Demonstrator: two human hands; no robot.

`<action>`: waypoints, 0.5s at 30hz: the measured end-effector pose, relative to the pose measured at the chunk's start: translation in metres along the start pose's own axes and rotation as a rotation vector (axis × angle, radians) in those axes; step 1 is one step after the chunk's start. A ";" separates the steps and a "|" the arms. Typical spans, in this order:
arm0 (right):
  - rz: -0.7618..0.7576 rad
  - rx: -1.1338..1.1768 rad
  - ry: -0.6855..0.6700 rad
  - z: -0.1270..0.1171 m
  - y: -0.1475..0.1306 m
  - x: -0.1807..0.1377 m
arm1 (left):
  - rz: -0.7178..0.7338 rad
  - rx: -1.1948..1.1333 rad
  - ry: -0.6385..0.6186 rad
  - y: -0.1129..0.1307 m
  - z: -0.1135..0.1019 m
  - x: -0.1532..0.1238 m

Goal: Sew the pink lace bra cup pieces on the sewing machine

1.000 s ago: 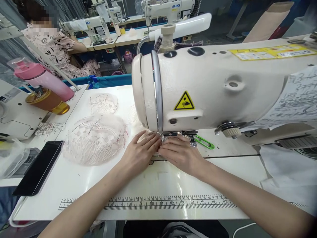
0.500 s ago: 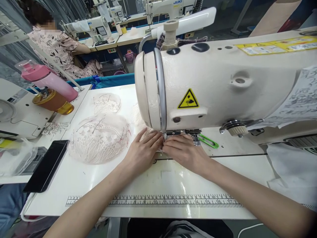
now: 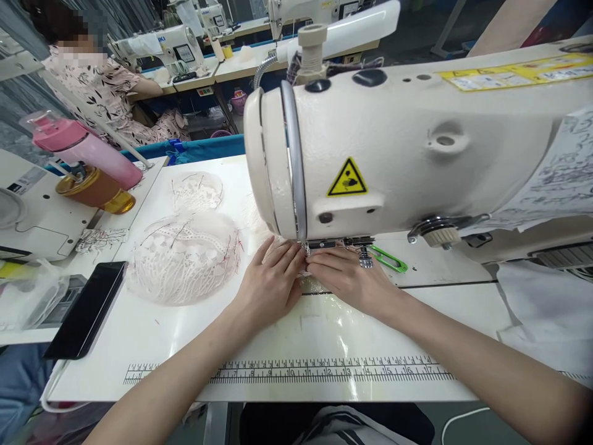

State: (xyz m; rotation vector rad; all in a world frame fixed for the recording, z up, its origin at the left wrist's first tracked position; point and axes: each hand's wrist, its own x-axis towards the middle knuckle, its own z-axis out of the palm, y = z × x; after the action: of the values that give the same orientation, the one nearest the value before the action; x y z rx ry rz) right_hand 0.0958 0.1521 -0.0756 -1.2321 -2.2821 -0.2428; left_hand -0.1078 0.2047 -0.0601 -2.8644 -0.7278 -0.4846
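Observation:
My left hand (image 3: 271,281) lies beneath the head of a white sewing machine (image 3: 393,136), its fingers stretched flat over a pale lace piece (image 3: 277,243) just left of the presser foot (image 3: 306,247). On the other side, my right hand (image 3: 349,278) has its fingers together and curled, pinching the edge of the same lace near the needle. Most of that lace is hidden by my hands and the machine. A large lace cup (image 3: 185,259) with loose red and dark threads rests to the left, with a smaller lace piece (image 3: 197,190) behind it.
Green thread snips (image 3: 389,258) lie right of my right hand. A black phone (image 3: 88,309), an amber cup (image 3: 97,190) and a pink bottle (image 3: 88,145) stand or lie at the left. A printed ruler (image 3: 315,371) runs along the front edge. Another person (image 3: 97,93) sits beyond.
The view has shifted slightly. My left thumb now shows apart from the fingers. Both hands stay at the lace by the presser foot, and the right hand has barely moved.

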 end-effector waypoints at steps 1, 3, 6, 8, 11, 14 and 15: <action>0.004 -0.017 0.003 -0.001 0.000 -0.001 | -0.004 -0.003 0.003 0.000 0.000 0.000; 0.013 -0.047 0.008 -0.002 0.002 -0.002 | -0.009 -0.007 0.011 0.000 0.000 0.001; 0.011 -0.089 0.021 -0.002 0.004 -0.003 | -0.015 -0.005 0.023 0.001 0.001 0.002; 0.004 -0.129 0.049 -0.002 0.005 -0.003 | -0.018 0.000 0.028 0.002 0.001 0.002; 0.020 -0.178 0.065 -0.005 0.005 -0.001 | -0.022 0.014 0.035 0.004 0.002 0.002; 0.067 -0.152 0.020 -0.010 0.004 0.001 | -0.020 0.028 0.043 0.004 0.002 0.003; 0.082 -0.125 0.005 -0.011 0.004 0.002 | -0.019 0.031 0.045 0.004 0.003 0.004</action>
State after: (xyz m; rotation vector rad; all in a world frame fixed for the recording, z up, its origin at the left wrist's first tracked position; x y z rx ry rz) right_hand 0.1025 0.1515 -0.0656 -1.3827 -2.2352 -0.3626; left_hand -0.1019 0.2029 -0.0615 -2.8105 -0.7493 -0.5337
